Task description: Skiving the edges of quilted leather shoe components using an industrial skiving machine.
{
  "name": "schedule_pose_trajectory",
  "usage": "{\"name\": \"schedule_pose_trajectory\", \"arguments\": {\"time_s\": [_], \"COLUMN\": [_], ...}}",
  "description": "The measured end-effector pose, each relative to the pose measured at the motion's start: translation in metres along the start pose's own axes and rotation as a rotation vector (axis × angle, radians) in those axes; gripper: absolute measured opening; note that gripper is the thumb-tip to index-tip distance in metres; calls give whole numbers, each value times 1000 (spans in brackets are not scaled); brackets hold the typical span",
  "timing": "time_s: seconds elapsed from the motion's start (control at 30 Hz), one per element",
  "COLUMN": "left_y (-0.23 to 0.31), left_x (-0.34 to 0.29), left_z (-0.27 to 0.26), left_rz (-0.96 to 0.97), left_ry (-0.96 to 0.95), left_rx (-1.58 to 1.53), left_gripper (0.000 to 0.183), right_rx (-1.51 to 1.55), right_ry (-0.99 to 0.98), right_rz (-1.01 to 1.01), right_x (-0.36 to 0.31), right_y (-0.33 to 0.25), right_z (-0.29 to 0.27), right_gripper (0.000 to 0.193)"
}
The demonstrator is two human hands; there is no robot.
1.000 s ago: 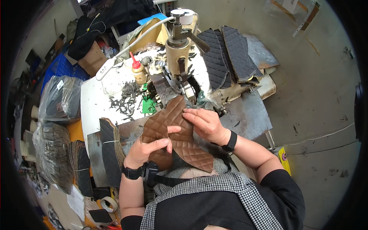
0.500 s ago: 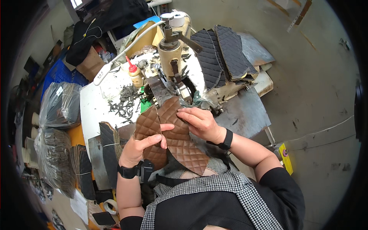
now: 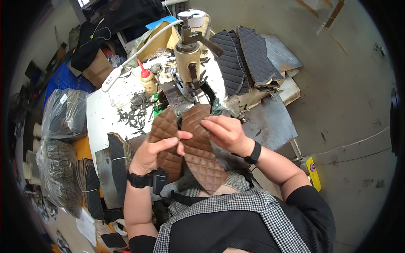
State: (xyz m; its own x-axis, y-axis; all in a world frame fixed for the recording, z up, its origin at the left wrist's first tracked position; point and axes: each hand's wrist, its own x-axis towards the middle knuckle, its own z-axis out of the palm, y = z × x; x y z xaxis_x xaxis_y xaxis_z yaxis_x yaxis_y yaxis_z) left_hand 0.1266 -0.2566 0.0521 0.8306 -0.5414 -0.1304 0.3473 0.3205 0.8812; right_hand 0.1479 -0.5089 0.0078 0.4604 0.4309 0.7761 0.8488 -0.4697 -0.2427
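Head view, and from my remote seat I see it: the larger brown quilted panel (image 3: 204,158) and the smaller brown quilted panel (image 3: 163,123) now show a clear gap at their tops, where half a second ago they nearly met! Both lie between the hands, the larger nearer the right, the smaller against the left. Right hand (image 3: 230,134), thumb and fingers pinching the larger panel's upper right edge. Left hand (image 3: 147,155), gripping the smaller one, thumb in front, fingertips poking past its edge; whether they touch the larger, I can't tell. Beyond that left hand, a red-tipped bottle (image 3: 148,84) stands.
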Motion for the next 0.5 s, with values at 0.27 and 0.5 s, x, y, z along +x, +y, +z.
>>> {"name": "schedule_pose_trajectory", "arguments": {"time_s": [0.27, 0.5], "left_y": [15, -3], "left_x": [3, 33], "left_z": [-22, -2], "left_rz": [-38, 79], "left_ry": [149, 102], "left_rx": [36, 46], "left_gripper": [36, 31], "right_rx": [-28, -242], "right_ry": [14, -24], "right_rz": [-30, -50], "right_x": [24, 27], "right_y": [-8, 11], "right_z": [16, -10], "right_gripper": [34, 30]}}
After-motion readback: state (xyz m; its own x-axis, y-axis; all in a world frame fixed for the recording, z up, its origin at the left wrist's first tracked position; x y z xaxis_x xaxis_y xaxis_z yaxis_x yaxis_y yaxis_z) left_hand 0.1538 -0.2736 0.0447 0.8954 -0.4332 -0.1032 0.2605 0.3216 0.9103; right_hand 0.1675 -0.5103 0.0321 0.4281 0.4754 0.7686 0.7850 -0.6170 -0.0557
